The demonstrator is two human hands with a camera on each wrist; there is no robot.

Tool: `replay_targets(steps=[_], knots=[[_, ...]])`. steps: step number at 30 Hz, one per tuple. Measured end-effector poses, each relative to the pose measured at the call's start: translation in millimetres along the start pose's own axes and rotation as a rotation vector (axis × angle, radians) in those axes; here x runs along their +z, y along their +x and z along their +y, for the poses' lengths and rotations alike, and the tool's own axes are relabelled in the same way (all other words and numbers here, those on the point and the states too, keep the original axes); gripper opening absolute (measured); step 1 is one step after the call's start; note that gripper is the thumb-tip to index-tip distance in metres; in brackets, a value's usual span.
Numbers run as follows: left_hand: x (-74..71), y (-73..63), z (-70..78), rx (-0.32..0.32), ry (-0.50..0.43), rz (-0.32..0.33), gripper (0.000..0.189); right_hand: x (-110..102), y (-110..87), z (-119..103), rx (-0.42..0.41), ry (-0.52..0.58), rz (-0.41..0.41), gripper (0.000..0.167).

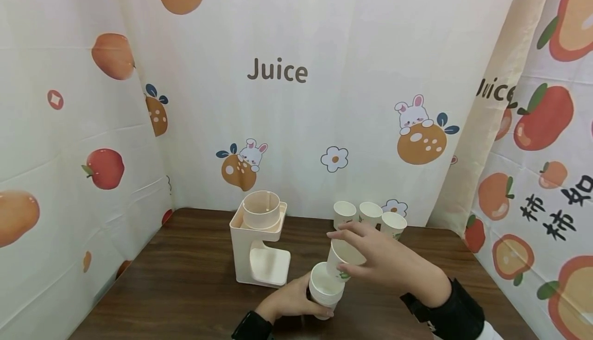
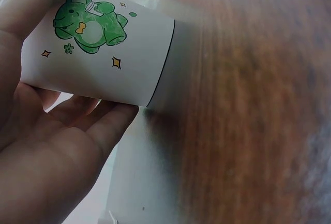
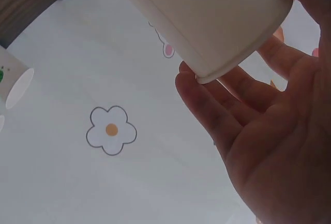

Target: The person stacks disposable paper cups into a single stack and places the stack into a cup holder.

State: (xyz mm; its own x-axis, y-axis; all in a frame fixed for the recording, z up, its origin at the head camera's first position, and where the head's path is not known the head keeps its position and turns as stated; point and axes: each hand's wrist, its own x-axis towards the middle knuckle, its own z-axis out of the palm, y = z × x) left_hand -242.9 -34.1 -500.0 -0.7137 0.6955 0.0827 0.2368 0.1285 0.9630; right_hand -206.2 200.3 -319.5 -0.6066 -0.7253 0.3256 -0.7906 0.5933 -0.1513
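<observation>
My left hand [image 1: 289, 299] grips a stack of white paper cups [image 1: 326, 289] at the front of the table, its fingers and thumb around the sides. In the left wrist view, the cup wall [image 2: 132, 76] bears a green cartoon bear, and the cup's base faces the wood. Just above and right of the stack, my right hand [image 1: 382, 257] holds a single paper cup [image 1: 334, 264] near its rim, mouth up and slightly tilted. The right wrist view shows the fingers around the rim of that cup [image 3: 227, 27]; its lower end overlaps the stack in the head view.
A cream-coloured stand [image 1: 242, 257] with a round holder [image 1: 261, 210] on top stands left of the hands. Behind my right hand, three paper cups [image 1: 345, 211] stand near the table's back edge. A printed curtain [image 1: 287, 113] hangs behind the brown table [image 1: 185, 278].
</observation>
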Motion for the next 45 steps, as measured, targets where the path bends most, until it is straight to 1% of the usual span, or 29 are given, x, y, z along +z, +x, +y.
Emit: replay_targets(steps=[3,8,14,19,25,29,34,39,45], knots=[[-0.6,0.3,-0.3,-0.005,0.003,0.0,0.07,4.1,2.2,-3.0,0.001,0.027,-0.018,0.05],[-1.7,0.8,-0.6,-0.009,-0.001,-0.013,0.069,11.5,5.6,-5.2,-0.006,0.041,-0.045,0.048],[-2.6,1.3,-0.4,-0.02,-0.001,-0.025,0.074,21.2,9.2,-6.2,-0.032,0.034,-0.054,0.047],[-3.0,1.4,-0.7,-0.036,0.011,-0.015,0.079,28.9,9.5,-5.4,0.001,0.04,-0.095,0.047],[-2.2,1.0,0.6,-0.034,0.016,-0.006,0.074,38.7,9.4,-2.0,0.012,0.059,-0.127,0.046],[-1.0,1.0,1.1,-0.036,0.012,-0.003,0.072,47.2,9.6,1.2,0.02,0.099,-0.154,0.047],[-0.5,0.5,1.9,-0.055,0.009,0.008,0.074,58.2,10.0,4.6,0.036,0.148,-0.194,0.05],[-1.3,-0.8,2.9,-0.083,0.02,0.019,0.079,67.2,9.6,7.7,0.018,0.155,-0.196,0.052],[-0.6,0.2,1.4,-0.064,0.003,0.01,0.078,74.4,7.9,11.5,-0.027,0.153,-0.171,0.053]])
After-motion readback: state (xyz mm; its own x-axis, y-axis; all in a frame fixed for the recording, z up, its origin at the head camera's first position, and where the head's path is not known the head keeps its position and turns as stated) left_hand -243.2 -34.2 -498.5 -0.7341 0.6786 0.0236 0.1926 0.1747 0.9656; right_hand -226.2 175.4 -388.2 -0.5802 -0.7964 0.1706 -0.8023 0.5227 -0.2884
